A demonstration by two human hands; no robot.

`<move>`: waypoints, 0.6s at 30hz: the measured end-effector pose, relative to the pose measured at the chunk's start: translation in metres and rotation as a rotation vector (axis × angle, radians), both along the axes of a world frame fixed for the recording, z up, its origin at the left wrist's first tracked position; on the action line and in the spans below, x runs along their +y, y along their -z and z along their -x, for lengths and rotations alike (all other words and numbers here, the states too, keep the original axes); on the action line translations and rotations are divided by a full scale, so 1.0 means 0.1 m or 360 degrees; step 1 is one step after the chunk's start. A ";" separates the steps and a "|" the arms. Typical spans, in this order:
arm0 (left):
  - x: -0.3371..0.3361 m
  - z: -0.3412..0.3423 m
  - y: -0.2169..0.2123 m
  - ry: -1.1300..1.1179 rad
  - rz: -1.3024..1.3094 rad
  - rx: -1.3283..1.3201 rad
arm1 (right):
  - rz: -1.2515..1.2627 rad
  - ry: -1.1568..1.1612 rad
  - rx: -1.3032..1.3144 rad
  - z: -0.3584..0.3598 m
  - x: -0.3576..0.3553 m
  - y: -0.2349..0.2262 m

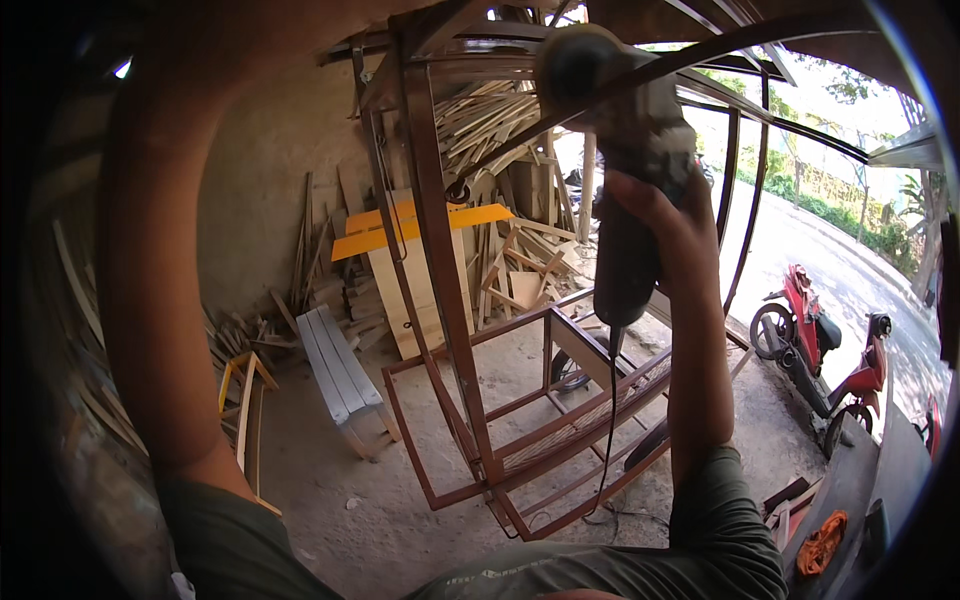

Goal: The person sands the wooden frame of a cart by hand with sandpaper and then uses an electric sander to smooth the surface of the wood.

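My right hand [672,222] is raised and wrapped round the body of an angle grinder [628,265], its head and round disc pointing up. The disc [575,65] is beside a dark slanting metal bar near the top; whether they touch, I cannot tell. From the grinder's lower end a black cord [612,400] hangs to the floor. My left arm [155,300] reaches up on the left and bends over along the upper edge, where the hand passes out of sight. Before me stands a tall brown metal frame [440,240] with an upright post and a low mesh-floored base.
A grey slatted bench [335,365] stands left of the frame. Behind are yellow-orange boards [425,230] and stacked timber [485,125] against a wall. Red motorbikes [800,330] are parked at the right by the road. An orange cloth [822,543] lies at the lower right.
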State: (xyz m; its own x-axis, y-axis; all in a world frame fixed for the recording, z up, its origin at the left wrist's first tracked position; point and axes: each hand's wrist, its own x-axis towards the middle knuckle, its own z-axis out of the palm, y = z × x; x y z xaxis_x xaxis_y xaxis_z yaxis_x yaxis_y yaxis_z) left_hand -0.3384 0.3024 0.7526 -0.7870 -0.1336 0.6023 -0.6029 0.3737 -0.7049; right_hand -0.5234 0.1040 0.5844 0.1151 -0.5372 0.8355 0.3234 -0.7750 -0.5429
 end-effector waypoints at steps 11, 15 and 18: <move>-0.09 0.10 -0.19 0.0295 -0.0383 0.0038 | 0.0327 0.0040 0.0238 -0.27 0.01 -0.53; -0.05 0.18 0.06 0.0183 -0.0097 0.0245 | 0.0309 0.0091 0.0305 -0.46 0.04 -0.56; 0.04 0.23 0.12 0.0018 0.0018 0.0232 | 0.0348 0.0108 0.0312 -0.45 0.01 -0.57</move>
State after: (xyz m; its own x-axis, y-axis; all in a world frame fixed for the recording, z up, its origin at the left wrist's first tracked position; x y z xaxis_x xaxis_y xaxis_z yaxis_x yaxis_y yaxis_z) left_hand -0.3610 0.3064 0.7408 -0.6925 -0.1177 0.7117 -0.6949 0.3739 -0.6143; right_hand -0.4779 0.1047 0.6416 0.2558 -0.3591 0.8975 0.1725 -0.8966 -0.4079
